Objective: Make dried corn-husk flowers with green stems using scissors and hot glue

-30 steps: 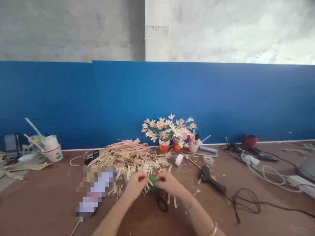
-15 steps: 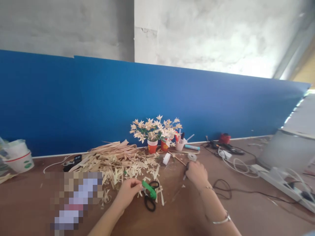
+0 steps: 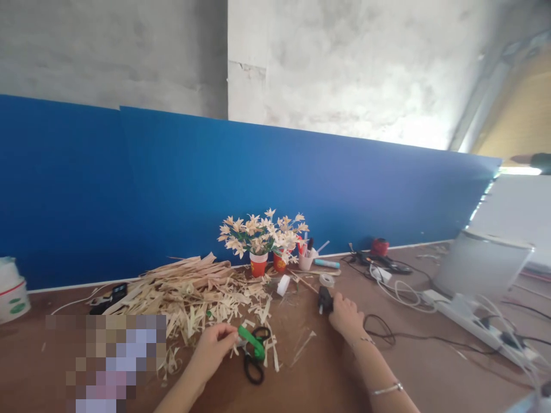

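Observation:
My left hand (image 3: 215, 347) pinches the end of a green tape strip (image 3: 252, 343), which lies over the black-handled scissors (image 3: 253, 370) on the brown table. To the right, my right hand (image 3: 345, 315) is closed at a black object (image 3: 325, 300), whose hidden side I cannot make out. Just behind that lies a roll of clear tape (image 3: 326, 280). Dried husk strips (image 3: 193, 287) are heaped beyond my left hand. Pale flowers (image 3: 258, 229) stand in a red cup (image 3: 259, 265), beside a second red cup (image 3: 279, 261).
A white cup of pens (image 3: 305, 261), a blue marker (image 3: 326, 264) and a white roll (image 3: 283, 285) sit at the back. On the right are a power strip (image 3: 469, 324), cables and a grey bin (image 3: 480, 261). A blue partition (image 3: 172, 183) borders the table.
The view has turned to the right. More of the black object shows beside my right hand. My left hand keeps its pinch on the green tape.

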